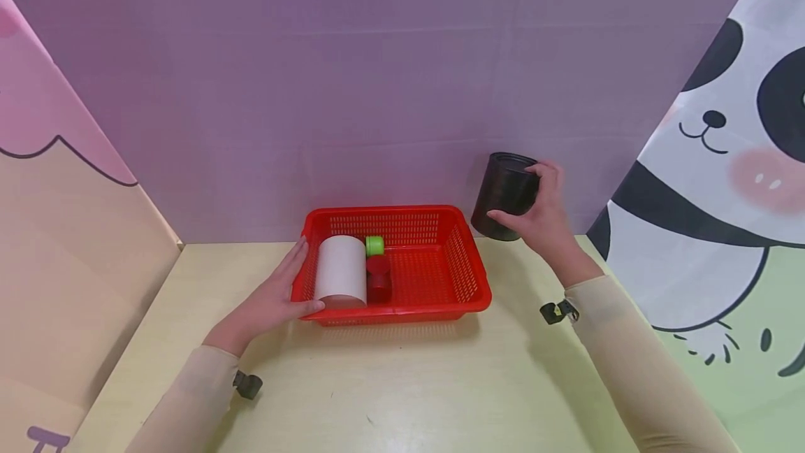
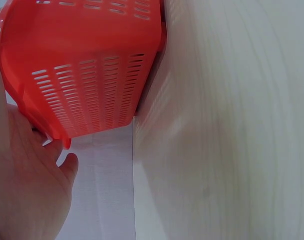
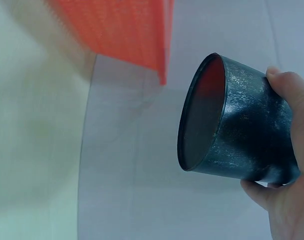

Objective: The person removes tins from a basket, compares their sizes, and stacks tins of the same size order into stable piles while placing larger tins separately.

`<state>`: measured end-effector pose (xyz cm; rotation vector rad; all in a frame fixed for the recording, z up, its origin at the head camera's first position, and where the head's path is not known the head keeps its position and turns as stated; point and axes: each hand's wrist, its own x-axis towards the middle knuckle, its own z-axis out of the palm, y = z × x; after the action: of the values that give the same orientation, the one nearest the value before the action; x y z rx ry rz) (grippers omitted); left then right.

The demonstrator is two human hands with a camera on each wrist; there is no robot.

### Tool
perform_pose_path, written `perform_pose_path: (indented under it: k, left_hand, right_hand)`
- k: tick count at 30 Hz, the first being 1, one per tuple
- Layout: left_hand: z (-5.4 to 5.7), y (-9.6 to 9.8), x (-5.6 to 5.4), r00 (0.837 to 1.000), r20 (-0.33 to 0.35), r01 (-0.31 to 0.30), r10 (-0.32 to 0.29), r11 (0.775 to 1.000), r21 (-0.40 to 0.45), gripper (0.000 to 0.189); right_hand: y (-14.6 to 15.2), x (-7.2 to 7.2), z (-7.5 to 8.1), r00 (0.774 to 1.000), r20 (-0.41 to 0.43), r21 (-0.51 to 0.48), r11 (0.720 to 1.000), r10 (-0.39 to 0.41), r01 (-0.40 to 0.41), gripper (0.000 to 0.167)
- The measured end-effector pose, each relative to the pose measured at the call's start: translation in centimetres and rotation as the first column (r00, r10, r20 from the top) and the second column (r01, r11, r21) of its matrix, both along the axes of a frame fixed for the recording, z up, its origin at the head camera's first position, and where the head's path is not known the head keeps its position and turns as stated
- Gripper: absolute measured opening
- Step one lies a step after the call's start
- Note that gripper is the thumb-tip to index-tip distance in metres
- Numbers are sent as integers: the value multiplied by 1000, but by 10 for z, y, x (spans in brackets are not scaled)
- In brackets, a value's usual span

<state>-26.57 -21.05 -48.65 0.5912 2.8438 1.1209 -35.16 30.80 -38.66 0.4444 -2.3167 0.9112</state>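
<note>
My right hand [image 1: 544, 219] grips a black cylindrical can [image 1: 506, 194], thumb on one side and fingers on the other. The can is raised to the right of a red plastic basket [image 1: 428, 312] and leans slightly; its round flat end shows in the right wrist view. At the basket's left end, my left hand [image 1: 273, 303] holds the rim, thumb at the front corner and fingers along the side. Inside the basket lie a white cylinder [image 1: 340, 271], a small dark red container [image 1: 379, 278] and a bright green capped item [image 1: 374, 245], partly hidden behind the others.
The basket stands on a pale wooden table [image 1: 390, 390], near a purple-grey backdrop [image 1: 390, 110]. A printed panel with a panda [image 1: 711, 159] borders the right side, and a pink and beige panel [image 1: 69, 229] the left. The basket's right half shows its bare slotted floor.
</note>
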Motion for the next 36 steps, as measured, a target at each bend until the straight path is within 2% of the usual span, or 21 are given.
perform_pose_path:
  k: [12,20,25,36]
  left_hand:
    - [-3,-2,-1,1000,-13,6,-6,1000,-2,130]
    - [-3,-1,-2,1000,-1,13,-13,1000,22,130]
    - [-3,-1,-2,1000,2,7,-7,1000,18,131]
    - [-3,-2,-1,1000,1,13,-13,999,35,130]
  right_hand:
    - [20,-14,-31,999,-29,9,999,-45,46,100]
    - [25,-21,-57,999,-4,51,998,-46,46,100]
    - [24,-23,-67,999,-5,60,997,-39,39,100]
    - [22,-23,-92,997,57,90,995,-48,43,99]
